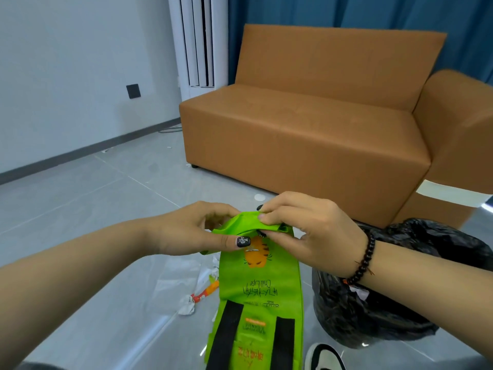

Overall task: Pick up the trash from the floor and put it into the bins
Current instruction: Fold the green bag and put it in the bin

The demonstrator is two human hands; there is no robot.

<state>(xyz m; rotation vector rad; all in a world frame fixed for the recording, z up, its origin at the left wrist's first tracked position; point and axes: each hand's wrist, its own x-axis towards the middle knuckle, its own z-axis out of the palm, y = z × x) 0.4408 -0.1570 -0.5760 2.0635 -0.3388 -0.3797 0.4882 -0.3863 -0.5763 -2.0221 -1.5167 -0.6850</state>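
Both hands up in front, holding a green bag (260,292) by its top edge, above the floor (80,236). Left hand (197,231): grip pinching the bag's upper left corner, thumb w/ a black decorated nail lying across the front, fingers curled behind. Right hand (301,231): grip grasping the bunched top fold, fingertips dug into the fabric; dark bead bracelet (362,260) on the wrist. Bag hangs down twd the camera, print upside down, orange cartoon face near the top, two black straps lower down.

Black bin bag (373,311) just right of the green bag, under the right forearm, mouth open; can't tell what's inside beyond a bit of white and orange. Crumpled wrappers (194,300) and clear plastic film (176,276) on the floor left of the green bag. A shoe (324,357) at the bottom edge, betw. the green bag and bin bag.

Behind: orange sofa (320,124), blue curtain (373,12), white standing AC unit (197,41) in the corner.
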